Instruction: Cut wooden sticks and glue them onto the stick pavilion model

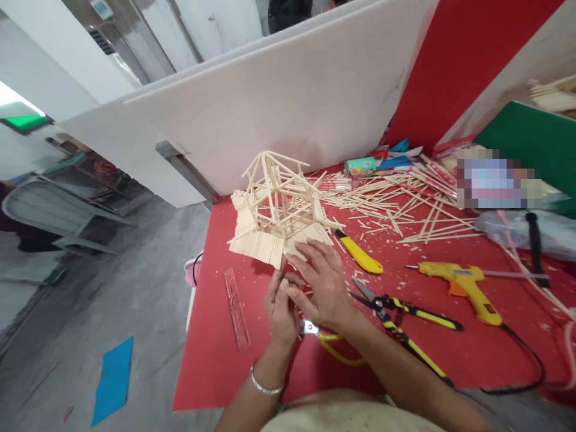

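A small house model built of pale wooden sticks [276, 210] stands on the red table [216, 360]. My left hand [279, 303] is just in front of the model's near roof edge, with its fingers pinched together on something small I cannot make out. My right hand [321, 282] lies over and beside the left, its fingers curled against the left fingertips and reaching towards the roof panel. A bracelet circles my left wrist.
On the table lie a clear ruler [237, 309], a yellow utility knife [360, 255], black-and-yellow snips [405, 327], yellow-handled scissors [326, 342], a yellow glue gun [463, 285] with its cord, and several loose sticks [405, 207]. A white partition [292, 102] backs the table. The table's left edge drops to the floor.
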Demonstrator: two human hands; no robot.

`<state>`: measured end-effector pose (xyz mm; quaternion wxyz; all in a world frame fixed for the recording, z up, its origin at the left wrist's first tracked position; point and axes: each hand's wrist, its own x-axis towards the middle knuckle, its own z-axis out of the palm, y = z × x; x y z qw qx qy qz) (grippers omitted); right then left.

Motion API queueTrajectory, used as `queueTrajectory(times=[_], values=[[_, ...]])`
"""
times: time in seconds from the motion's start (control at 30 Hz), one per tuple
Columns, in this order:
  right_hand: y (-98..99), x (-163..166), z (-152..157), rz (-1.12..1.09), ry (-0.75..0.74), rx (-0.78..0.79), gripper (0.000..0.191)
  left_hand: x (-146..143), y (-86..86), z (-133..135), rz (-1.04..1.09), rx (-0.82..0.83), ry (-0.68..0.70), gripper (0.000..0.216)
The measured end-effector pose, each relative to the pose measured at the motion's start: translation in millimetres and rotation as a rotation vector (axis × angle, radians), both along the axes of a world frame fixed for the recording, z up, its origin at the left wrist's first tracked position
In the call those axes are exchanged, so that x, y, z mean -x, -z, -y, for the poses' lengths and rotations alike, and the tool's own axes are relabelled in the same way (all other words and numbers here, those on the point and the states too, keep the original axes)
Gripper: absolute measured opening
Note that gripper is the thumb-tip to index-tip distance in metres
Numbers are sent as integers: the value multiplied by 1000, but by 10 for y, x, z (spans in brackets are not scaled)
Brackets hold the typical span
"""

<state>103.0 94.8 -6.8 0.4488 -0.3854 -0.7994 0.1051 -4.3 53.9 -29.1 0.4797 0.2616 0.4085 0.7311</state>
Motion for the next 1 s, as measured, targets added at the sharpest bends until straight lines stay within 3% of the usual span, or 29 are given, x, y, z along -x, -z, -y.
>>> queueTrajectory(times=[0.43, 0.7, 1.0], values=[[-46, -12, 2, 21, 2, 16, 49, 7, 28, 4, -6, 13, -9, 42], [-22, -1, -16, 15, 33, -7, 49, -2, -17, -18, 97, 67, -21, 44], [-36, 29, -55, 28, 97, -54, 35, -6, -5, -19, 98, 92, -67, 39]])
